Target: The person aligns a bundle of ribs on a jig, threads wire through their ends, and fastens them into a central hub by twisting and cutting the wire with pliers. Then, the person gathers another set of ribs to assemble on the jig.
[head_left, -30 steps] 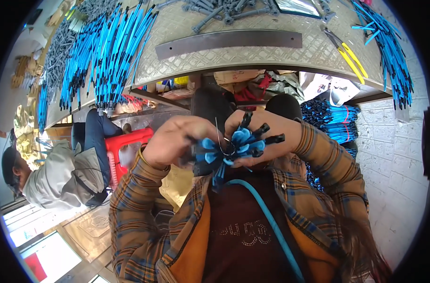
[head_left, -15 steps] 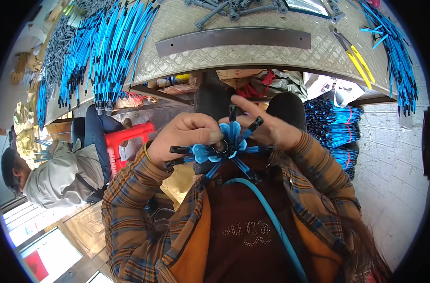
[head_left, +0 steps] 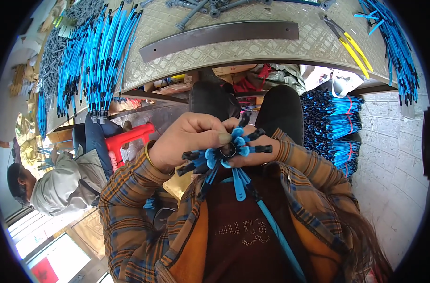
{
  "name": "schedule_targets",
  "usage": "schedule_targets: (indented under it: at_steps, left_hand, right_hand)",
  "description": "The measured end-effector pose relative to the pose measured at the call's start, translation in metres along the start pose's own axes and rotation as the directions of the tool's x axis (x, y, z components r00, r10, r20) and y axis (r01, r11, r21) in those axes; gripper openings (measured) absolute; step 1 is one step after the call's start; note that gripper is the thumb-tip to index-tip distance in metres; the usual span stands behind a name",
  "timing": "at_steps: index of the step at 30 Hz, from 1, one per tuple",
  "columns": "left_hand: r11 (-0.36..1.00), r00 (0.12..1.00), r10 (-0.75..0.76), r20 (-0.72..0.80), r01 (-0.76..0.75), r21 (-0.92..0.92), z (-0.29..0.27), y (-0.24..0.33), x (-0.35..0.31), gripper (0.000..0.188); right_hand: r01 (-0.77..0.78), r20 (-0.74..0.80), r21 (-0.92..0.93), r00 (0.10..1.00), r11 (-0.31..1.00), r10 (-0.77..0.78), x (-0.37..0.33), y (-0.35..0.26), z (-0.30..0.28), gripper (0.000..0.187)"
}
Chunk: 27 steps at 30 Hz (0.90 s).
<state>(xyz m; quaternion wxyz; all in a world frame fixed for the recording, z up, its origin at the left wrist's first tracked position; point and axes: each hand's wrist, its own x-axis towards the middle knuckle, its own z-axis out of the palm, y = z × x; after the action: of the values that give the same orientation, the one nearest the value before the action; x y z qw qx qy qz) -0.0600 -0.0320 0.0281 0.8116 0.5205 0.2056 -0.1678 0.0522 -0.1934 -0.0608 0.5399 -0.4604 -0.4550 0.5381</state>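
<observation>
Spray of blue strips with black tips: held up before the chest, splayed like spokes around a dark round core, with some strips hanging down over the dark brown top.
Left hand: pinching the spray at the upper left of its core, thumb against bent forefinger, other fingers curled in.
Right hand: gripping the spray from behind on its right side; partly covered by black tips, so cannot tell exact finger placement.
Bright blue tube-like strap: running down the brown top.
Pale desk with embossed diamond pattern: stretching across beyond the black-trousered knees.
Flat dark-grey metal strip: lying on the desk, one hole near each end.
Yellow-handled cutters: lying right of the metal strip, handles toward the near edge.
Grey bolt-like pieces: heaped beyond the metal strip.
Black-tipped blue sheaves: spread along the desk's left, others at its right end.
Red-tied blue bundles: stacked below the desk, at right.
Red plastic stool: near a co-worker in a pale grey jacket, at left.
</observation>
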Motion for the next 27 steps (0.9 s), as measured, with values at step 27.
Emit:
schedule_targets:
  at_steps: [27]
  left_hand:
    - [0.919, 0.876, 0.202, 0.438, -0.324, 0.223, -0.013, 0.003, 0.018, 0.009]
  right_hand:
    - [-0.062, 0.105, 0.096, 0.993, 0.993, 0.052, -0.01, 0.033, -0.007, 0.031]
